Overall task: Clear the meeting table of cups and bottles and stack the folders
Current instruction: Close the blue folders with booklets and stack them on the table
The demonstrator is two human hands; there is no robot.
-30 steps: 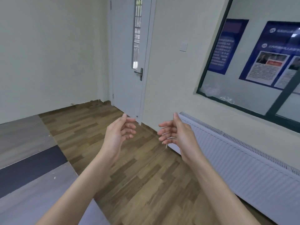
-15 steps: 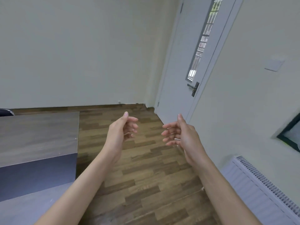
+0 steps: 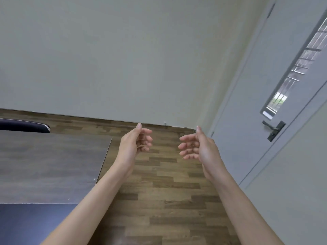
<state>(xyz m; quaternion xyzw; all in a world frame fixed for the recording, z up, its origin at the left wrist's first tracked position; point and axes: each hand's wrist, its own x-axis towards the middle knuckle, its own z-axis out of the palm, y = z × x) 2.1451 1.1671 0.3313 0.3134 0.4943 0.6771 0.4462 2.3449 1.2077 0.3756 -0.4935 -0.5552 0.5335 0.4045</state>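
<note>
Between my two raised hands I see only bare wooden floor: the left hand and right hand hang palms facing, fingers loosely curled and spread, holding nothing. Left of the left hand lies the table, its long edge running away toward the wall, a chair back beyond it. Right of the right hand stands a door.

A white door with a dark handle stands to the right of my grip. Wood floor lies below it, and a dark chair back sits far left.
</note>
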